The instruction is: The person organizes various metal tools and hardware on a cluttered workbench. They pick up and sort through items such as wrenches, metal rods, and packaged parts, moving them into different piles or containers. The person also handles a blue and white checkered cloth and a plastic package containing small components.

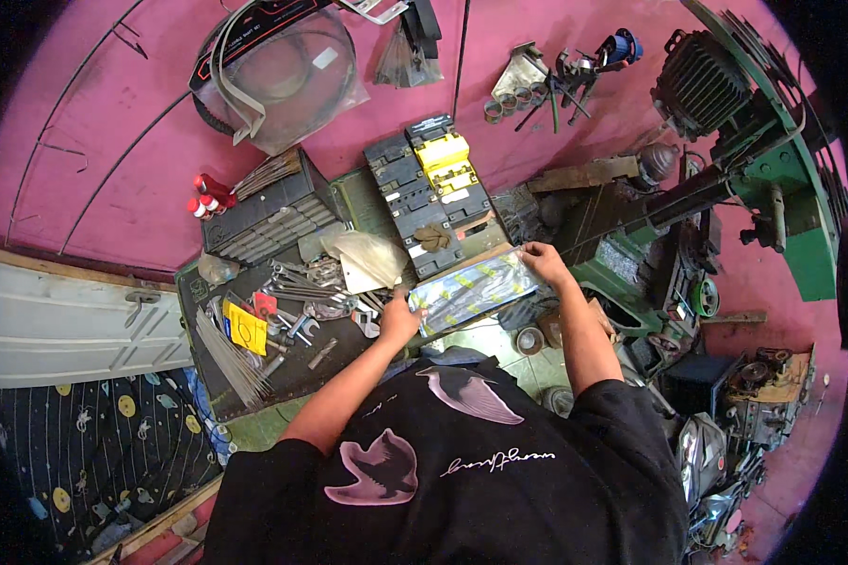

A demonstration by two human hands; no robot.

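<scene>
Between my two hands lies a flat, clear plastic package (pixel 476 290) with blue and yellow-green printing and dark long shapes inside. What the shapes are, I cannot make out. My left hand (pixel 401 320) is closed on its left end, and my right hand (pixel 543 262) pinches its upper right corner. Just beyond the package stand several black batteries (pixel 400 193), one with a yellow top (pixel 443 158). A crumpled brown rag or glove (pixel 432 237) rests on the nearest ones. Left of my left hand is a whitish plastic bag (pixel 366 259).
Wrenches (pixel 297 282), welding rods (pixel 228 363) and a yellow packet (pixel 245 328) cover the dark bench at left. Behind them stands a grey drawer cabinet (pixel 273 207) with red bottles (pixel 212 196). A green machine with a motor (pixel 702 85) stands at right. Round metal parts (pixel 530 340) sit below the package.
</scene>
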